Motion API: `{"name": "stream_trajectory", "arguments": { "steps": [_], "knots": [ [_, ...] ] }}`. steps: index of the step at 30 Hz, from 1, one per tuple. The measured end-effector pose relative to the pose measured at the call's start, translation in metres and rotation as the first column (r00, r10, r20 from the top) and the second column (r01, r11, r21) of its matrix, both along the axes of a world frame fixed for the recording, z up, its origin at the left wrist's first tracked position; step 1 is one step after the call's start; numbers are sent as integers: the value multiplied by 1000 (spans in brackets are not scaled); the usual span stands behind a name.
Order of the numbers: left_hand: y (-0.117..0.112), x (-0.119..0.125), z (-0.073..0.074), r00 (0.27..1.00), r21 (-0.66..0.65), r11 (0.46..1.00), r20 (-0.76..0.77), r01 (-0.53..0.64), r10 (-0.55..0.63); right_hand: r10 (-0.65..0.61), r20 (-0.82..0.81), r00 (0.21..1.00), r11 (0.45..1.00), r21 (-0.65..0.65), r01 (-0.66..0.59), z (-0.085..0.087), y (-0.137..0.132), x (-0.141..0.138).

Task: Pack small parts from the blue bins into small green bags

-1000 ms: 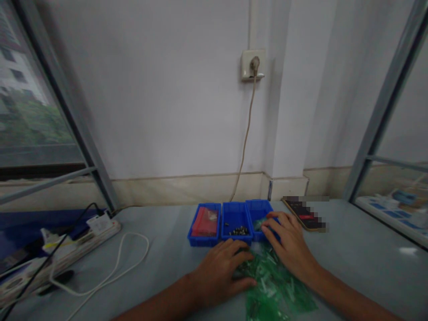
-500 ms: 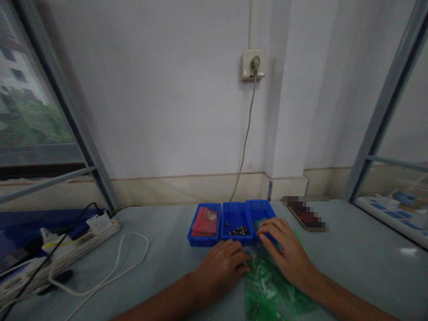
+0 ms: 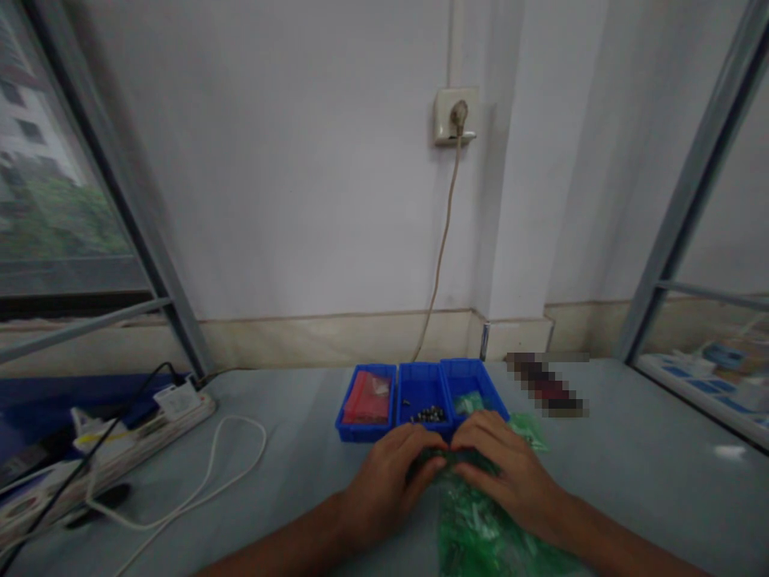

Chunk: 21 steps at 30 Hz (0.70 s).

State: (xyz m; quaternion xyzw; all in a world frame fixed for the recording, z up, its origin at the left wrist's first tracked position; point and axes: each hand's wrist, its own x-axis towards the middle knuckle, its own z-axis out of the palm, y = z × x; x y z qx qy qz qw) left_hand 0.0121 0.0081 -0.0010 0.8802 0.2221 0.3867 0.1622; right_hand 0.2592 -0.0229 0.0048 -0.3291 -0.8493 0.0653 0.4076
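My left hand (image 3: 390, 485) and my right hand (image 3: 513, 477) meet in front of the blue bins, fingertips nearly touching. Both are closed in a pinch on the upper edge of a green plastic bag (image 3: 474, 529), though the fingers partly hide it. More green plastic lies under my right forearm. Beyond the hands, the middle blue bin (image 3: 422, 383) holds small metal pieces (image 3: 430, 414). In the right blue bin (image 3: 465, 375) lies a small green bag (image 3: 470, 402). Another small green bag (image 3: 529, 430) rests beside that bin. A red bag (image 3: 366, 398) fills the left blue bin (image 3: 364, 435).
A power strip (image 3: 180, 429) with plugs and a looped white cable (image 3: 264, 437) lies to the left. Behind the bins, a cord (image 3: 443, 240) hangs from a wall socket (image 3: 455, 118). A blurred-out flat object (image 3: 549, 389) lies at the back right.
My right hand has drawn back from the right bin toward my left hand, and a small green bag now shows in that bin. My left hand's fingers have closed on the bag edge.
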Motion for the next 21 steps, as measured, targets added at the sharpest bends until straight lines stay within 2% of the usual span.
{"name": "stream_trajectory", "arguments": {
  "steps": [5, 8, 12, 16, 21],
  "knots": [
    [-5, -5, 2, 999, -23, 999, -20, 43, -43, 4, 46, 999, 1000, 3, -5, 1, -4, -4],
    [-5, -9, -1, 1000, 39, 999, 11, 25, -26, -53, -58, 997, 998, -28, 51, 2, -5, -6],
    [0, -4, -5, 996, 36, 997, 70, -62, 59, -153, -180, 972, 977, -178, 121, 0, -4, -7],
    [3, 1, -3, 999, 121, 992, 27, 20, -24, -134, -208, 969, 958, -279, 73, 0, -5, -9],
    [-1, -2, 6, 999, 121, 991, 3, -48, 48, -61, -195, 979, 943, -332, -7, 3, -8, -11]
  ]
}}
